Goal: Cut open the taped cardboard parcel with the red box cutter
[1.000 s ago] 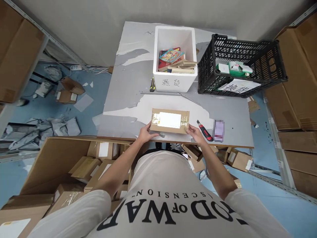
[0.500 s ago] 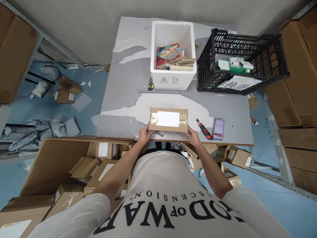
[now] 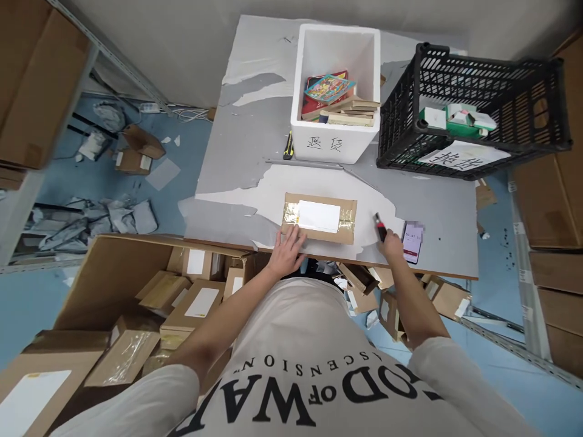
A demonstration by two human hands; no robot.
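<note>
A taped cardboard box [image 3: 348,235] with a white label lies flat near the table's front edge. My left hand [image 3: 286,250] rests with fingers spread at the box's near left corner, touching it. To the right of the box, my right hand [image 3: 392,246] is wrapped round a red and black utility knife [image 3: 381,229], its tip pointing away from me. A phone [image 3: 412,243] lies on the table just right of that hand.
At the back of the table [image 3: 255,127] stand a white foam box [image 3: 328,142] of books and a black plastic crate [image 3: 401,130] with small cartons. A yellow and black cutter [image 3: 288,147] lies beside the foam box. A large carton [image 3: 113,267] of parcels stands at front left.
My right hand has left the box and taken hold of the utility knife. My left hand has shifted onto the box's near left corner. The whole view has turned slightly.
</note>
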